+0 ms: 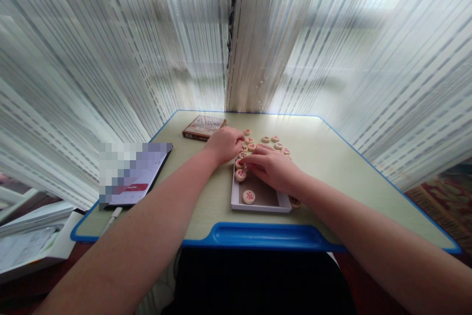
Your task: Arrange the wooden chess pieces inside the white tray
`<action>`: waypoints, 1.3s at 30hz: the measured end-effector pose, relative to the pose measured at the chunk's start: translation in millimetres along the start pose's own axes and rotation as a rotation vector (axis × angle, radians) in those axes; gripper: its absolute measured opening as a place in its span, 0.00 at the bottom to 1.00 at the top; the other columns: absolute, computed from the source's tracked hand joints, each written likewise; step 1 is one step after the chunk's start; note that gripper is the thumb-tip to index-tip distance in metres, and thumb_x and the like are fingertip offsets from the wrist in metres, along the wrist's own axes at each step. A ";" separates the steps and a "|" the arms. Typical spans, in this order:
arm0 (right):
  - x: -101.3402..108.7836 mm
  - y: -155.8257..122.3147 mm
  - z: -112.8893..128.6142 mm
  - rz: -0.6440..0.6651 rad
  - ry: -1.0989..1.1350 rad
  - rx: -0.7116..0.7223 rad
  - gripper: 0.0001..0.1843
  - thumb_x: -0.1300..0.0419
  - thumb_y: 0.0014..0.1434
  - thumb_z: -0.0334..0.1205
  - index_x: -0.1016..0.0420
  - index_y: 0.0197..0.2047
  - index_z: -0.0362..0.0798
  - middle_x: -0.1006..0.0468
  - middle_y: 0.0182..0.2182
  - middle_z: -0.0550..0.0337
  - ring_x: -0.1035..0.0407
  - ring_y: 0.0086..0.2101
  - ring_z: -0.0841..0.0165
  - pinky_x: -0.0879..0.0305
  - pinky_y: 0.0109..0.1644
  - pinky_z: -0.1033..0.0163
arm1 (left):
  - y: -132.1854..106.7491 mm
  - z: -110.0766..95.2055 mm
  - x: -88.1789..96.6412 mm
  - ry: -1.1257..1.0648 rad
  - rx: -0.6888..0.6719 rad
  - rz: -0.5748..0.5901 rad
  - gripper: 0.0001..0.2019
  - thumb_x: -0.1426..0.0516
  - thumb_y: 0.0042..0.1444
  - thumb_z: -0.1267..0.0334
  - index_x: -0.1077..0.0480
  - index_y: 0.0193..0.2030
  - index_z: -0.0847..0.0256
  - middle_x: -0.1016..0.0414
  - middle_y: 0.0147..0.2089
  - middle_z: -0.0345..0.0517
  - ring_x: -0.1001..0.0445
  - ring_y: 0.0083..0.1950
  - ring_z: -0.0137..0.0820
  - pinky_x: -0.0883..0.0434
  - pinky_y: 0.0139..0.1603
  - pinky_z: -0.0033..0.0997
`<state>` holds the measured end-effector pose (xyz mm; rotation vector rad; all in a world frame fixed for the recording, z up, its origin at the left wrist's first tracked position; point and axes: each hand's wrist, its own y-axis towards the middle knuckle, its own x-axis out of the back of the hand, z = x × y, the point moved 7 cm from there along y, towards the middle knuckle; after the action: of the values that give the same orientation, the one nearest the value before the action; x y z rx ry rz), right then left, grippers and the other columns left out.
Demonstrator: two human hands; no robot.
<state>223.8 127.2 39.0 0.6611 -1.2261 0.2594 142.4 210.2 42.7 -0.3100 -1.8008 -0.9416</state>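
Observation:
Round wooden Chinese chess pieces [251,147] with red or black characters lie in a loose group on the table. In front of them is a shallow white open box [258,208] with a brown inside. One red-marked piece [249,197] lies flat near its front, and another piece [241,175] rests along its left wall. My right hand [275,167] reaches over the box, its fingertips closed at a piece [239,163] by the left wall. My left hand [226,144] is curled beside the pieces at the box's far left; its fingertips are mostly hidden.
A brown patterned flat box [204,127] lies at the back left. At the left edge a tablet [147,175] stands tilted, with a white cable [111,219]. The pale table [354,172] has a blue rim and a blue front tray [265,235]. Striped curtains [177,35] hang behind.

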 end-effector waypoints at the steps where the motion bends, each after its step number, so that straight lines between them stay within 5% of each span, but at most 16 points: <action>1: -0.1 -0.1 0.1 -0.003 0.000 0.000 0.13 0.46 0.59 0.34 0.23 0.45 0.51 0.27 0.36 0.54 0.36 0.40 0.64 0.39 0.43 0.61 | -0.1 0.6 0.1 0.000 0.002 -0.001 0.13 0.51 0.52 0.67 0.25 0.34 0.62 0.22 0.36 0.48 0.27 0.40 0.36 0.31 0.46 0.36; 9: 16.8 -1.1 -12.2 -0.044 -0.105 -0.146 0.10 0.45 0.55 0.35 0.22 0.35 0.48 0.26 0.33 0.54 0.35 0.36 0.64 0.40 0.42 0.60 | -1.0 3.6 0.3 -0.007 0.015 0.000 0.13 0.51 0.52 0.67 0.25 0.34 0.62 0.22 0.36 0.47 0.27 0.40 0.35 0.31 0.46 0.35; 15: 18.8 -6.6 -21.0 0.155 -0.167 -0.244 0.09 0.44 0.49 0.38 0.22 0.31 0.49 0.25 0.31 0.55 0.34 0.36 0.63 0.41 0.40 0.61 | -1.2 3.8 -1.0 -0.006 0.019 0.015 0.13 0.51 0.52 0.66 0.24 0.34 0.61 0.22 0.36 0.46 0.27 0.40 0.34 0.31 0.46 0.34; 25: 19.2 -15.8 -21.4 0.323 -0.113 -0.230 0.15 0.41 0.46 0.44 0.23 0.38 0.49 0.24 0.32 0.55 0.33 0.34 0.63 0.40 0.37 0.62 | -1.6 3.9 0.7 -0.002 0.040 0.012 0.13 0.51 0.52 0.67 0.24 0.34 0.61 0.22 0.36 0.46 0.27 0.41 0.35 0.31 0.46 0.34; 39: 9.3 -8.2 0.9 0.245 0.006 -0.009 0.12 0.42 0.46 0.35 0.23 0.36 0.47 0.24 0.30 0.57 0.35 0.33 0.66 0.42 0.38 0.62 | -1.9 -0.3 3.3 -0.004 0.026 0.004 0.13 0.51 0.52 0.67 0.24 0.34 0.61 0.22 0.36 0.47 0.27 0.40 0.34 0.31 0.46 0.35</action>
<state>230.6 118.7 45.1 0.5015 -1.3026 0.4591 140.1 208.0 44.8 -0.2995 -1.8144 -0.9142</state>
